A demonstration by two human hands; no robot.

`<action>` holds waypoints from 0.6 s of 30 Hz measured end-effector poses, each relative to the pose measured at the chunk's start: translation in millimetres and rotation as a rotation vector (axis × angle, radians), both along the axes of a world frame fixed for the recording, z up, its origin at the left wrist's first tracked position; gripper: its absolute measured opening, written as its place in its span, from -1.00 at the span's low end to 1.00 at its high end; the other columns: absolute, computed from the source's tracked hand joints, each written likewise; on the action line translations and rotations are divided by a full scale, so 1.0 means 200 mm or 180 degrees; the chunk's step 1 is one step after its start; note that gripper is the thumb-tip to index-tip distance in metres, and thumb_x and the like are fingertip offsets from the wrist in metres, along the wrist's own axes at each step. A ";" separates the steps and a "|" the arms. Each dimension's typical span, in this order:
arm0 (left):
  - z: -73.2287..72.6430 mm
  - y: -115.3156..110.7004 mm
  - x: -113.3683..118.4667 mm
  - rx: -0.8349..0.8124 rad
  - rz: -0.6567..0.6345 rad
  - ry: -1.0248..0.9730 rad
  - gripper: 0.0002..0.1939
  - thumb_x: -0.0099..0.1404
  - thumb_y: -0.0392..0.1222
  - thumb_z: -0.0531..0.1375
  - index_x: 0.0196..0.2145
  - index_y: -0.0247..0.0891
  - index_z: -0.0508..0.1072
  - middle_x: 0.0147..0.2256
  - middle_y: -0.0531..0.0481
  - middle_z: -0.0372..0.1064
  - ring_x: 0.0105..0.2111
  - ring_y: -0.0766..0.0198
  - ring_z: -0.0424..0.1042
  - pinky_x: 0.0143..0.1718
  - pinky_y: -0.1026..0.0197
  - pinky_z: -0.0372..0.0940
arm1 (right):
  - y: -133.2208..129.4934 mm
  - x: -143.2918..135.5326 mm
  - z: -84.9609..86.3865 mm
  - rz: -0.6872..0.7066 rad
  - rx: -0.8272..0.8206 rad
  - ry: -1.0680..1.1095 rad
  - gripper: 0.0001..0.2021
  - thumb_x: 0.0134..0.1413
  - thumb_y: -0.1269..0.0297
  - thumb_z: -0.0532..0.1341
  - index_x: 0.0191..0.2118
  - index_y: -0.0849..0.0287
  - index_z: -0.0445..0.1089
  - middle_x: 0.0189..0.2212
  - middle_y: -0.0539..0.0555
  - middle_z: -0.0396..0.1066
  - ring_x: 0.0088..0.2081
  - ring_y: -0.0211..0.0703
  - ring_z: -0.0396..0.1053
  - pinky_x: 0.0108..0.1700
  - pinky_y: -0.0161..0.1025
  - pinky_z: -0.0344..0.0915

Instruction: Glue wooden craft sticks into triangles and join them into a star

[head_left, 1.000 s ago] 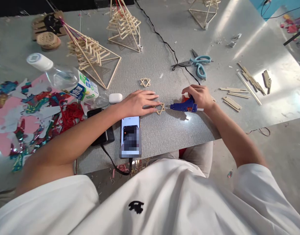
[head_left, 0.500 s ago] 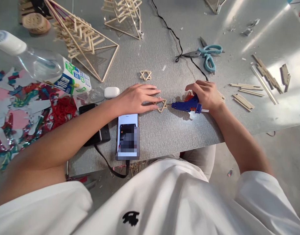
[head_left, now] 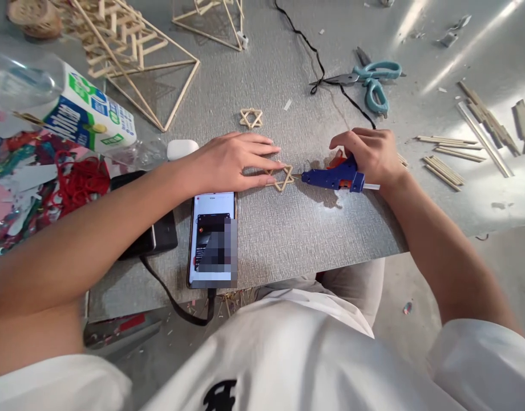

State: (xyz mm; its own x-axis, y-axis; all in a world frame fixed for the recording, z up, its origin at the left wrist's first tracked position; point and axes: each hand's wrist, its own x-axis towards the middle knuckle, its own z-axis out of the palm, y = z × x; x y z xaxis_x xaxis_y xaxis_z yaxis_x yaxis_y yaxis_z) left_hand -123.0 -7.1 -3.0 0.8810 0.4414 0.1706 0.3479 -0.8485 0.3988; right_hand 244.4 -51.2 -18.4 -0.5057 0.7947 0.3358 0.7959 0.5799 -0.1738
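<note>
My left hand [head_left: 230, 162] rests palm down with its fingers stretched out and apart. Its thumb and fingertips touch the left side of a small six-pointed star of thin wooden sticks [head_left: 283, 181] on the table, partly covering it. My right hand [head_left: 371, 153] is closed around a blue hot glue gun [head_left: 331, 176] with a red-orange trigger. The gun's nozzle points left, its tip at or very near the star's right point; contact is hard to make out. A clear glue stick [head_left: 372, 187] juts from its rear. Another wooden star [head_left: 251, 118] lies farther back.
Blue-handled scissors [head_left: 376, 80] lie by a black cord [head_left: 300, 47]. Wooden sticks [head_left: 444, 172] are at right. At left are stick frames [head_left: 181, 94], a plastic bottle [head_left: 91, 108], a white case [head_left: 182, 149], red string [head_left: 80, 185], a phone [head_left: 211, 200] and a black power bank [head_left: 164, 233].
The camera view has shifted slightly, so the surroundings sit differently in the picture. Both hands, the star and the glue gun keep nearly the same arrangement.
</note>
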 end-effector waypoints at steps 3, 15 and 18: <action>0.00 0.01 0.00 0.0008 -0.0039 -0.0017 -0.56 0.66 0.23 0.17 0.23 0.08 0.71 0.32 -0.01 0.54 0.39 -0.21 0.44 0.44 -0.31 0.35 | 0.00 0.00 0.01 -0.0066 -0.0147 0.0048 -0.47 0.56 -0.32 0.02 -0.02 -0.01 0.51 -0.39 0.12 0.49 -0.31 0.04 0.48 -0.26 -0.01 0.29; -0.01 0.02 0.00 0.0155 -0.0092 0.0007 -0.51 0.67 0.28 0.12 0.22 0.06 0.71 0.30 -0.01 0.56 0.37 -0.21 0.46 0.42 -0.28 0.37 | 0.00 0.01 0.00 0.0006 -0.0188 -0.0023 -0.47 0.57 -0.28 0.02 0.00 0.00 0.55 -0.40 0.12 0.50 -0.33 0.04 0.50 -0.29 -0.01 0.32; -0.02 0.02 0.01 0.0179 -0.0069 0.0023 -0.50 0.67 0.29 0.12 0.22 0.04 0.71 0.30 -0.03 0.56 0.37 -0.20 0.47 0.41 -0.28 0.37 | 0.01 0.02 0.00 0.0083 -0.0089 -0.0085 -0.52 0.58 -0.22 0.05 -0.03 0.02 0.54 -0.39 0.11 0.53 -0.33 0.00 0.52 -0.32 -0.05 0.26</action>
State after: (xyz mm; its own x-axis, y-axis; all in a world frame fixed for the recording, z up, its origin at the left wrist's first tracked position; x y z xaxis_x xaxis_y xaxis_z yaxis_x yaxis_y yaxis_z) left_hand -121.2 -3.5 -6.1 0.8915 0.4121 0.1883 0.3319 -0.8768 0.3479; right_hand 248.7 -49.7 -19.2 -0.5348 0.7900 0.2996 0.7852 0.5957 -0.1692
